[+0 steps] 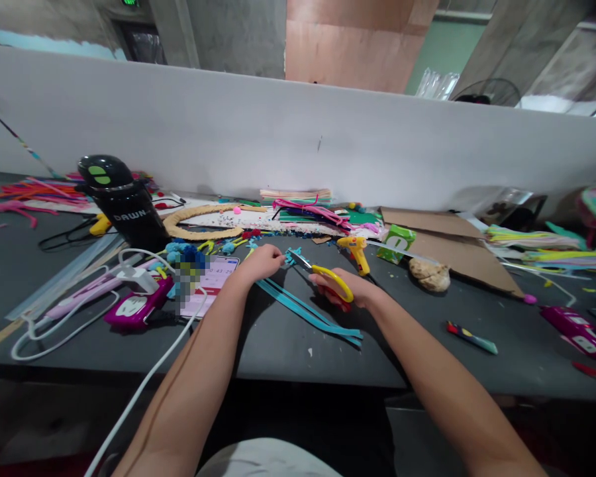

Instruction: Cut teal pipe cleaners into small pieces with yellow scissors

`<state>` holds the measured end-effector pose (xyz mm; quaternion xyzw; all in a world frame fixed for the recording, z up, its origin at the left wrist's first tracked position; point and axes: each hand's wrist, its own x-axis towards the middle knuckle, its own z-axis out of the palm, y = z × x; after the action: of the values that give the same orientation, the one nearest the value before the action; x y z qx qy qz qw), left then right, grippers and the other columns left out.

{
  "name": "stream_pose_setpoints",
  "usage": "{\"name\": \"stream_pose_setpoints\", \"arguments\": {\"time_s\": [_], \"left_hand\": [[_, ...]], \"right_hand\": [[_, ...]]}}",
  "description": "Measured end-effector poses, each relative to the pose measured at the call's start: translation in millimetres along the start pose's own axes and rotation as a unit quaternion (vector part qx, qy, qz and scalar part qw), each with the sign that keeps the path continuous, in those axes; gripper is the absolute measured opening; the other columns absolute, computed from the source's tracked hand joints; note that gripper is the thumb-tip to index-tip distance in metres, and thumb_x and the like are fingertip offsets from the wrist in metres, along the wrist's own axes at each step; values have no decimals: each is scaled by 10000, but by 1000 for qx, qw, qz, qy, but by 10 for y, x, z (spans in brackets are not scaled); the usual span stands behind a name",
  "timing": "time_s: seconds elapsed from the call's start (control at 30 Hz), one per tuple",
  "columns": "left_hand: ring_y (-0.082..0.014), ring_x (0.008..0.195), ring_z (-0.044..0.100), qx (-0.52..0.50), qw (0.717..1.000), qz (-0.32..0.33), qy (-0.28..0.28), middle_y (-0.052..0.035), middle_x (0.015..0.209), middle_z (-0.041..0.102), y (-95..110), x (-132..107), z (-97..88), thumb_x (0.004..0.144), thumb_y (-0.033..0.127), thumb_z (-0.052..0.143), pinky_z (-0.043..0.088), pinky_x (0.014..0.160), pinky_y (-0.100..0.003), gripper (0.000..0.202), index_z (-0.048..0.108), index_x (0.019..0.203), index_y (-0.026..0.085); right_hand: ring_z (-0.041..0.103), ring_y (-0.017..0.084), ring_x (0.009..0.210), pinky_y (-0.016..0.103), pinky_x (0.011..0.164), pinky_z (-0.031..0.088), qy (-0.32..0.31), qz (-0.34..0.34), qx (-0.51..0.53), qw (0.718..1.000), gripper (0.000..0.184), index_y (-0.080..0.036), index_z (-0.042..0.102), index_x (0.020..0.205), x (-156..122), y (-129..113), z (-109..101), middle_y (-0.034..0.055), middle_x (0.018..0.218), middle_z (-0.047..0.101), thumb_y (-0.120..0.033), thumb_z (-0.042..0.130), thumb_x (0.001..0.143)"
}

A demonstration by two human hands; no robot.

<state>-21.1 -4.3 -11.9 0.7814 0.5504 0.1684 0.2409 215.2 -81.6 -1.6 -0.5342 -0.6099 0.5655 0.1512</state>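
My right hand [345,288] grips a pair of scissors [335,279] with yellow and red handles. Their blades point left toward a little heap of blue snippets [294,257]. Just left of the heap is my left hand [264,262], its fingers pinched together; what they hold, if anything, is too small to make out. Long blue pipe cleaners [308,311] lie on the dark table, running from below my left hand toward the lower right.
A yellow glue gun [355,252] and green box [397,242] stand beyond my right hand. Left are a phone [213,285], a purple power strip [139,305] with white cables, and a black bottle [124,205]. Cardboard [457,248] and a utility knife [471,336] lie right.
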Motion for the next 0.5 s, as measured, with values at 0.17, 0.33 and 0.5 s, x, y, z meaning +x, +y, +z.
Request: {"name": "stream_pose_setpoints", "arguments": {"time_s": [0.17, 0.33, 0.5], "left_hand": [[-187, 698, 597, 6, 1000, -9, 11, -57, 737, 697, 28, -13, -11, 826, 377, 512, 384, 597, -260, 313, 731, 795, 156], [-170, 615, 568, 9, 999, -17, 35, -45, 623, 659, 8, -20, -49, 824, 352, 510, 374, 578, -267, 304, 706, 700, 154], [-147, 556, 574, -44, 998, -9, 50, -33, 645, 686, -49, 12, -41, 824, 365, 524, 404, 565, -256, 297, 699, 714, 153]], "right_hand": [[382, 92, 283, 229, 293, 331, 25, -27, -29, 999, 550, -201, 474, 654, -5, 39, 18, -61, 374, 435, -724, 550, 805], [364, 89, 293, 228, 306, 319, 20, -5, 8, 1000, 576, -206, 500, 694, -14, 70, 1, -58, 392, 436, -772, 491, 801], [388, 108, 363, 246, 338, 329, -14, -19, 80, 997, 572, -208, 520, 748, -66, 96, -72, -32, 463, 459, -762, 415, 845]]}}
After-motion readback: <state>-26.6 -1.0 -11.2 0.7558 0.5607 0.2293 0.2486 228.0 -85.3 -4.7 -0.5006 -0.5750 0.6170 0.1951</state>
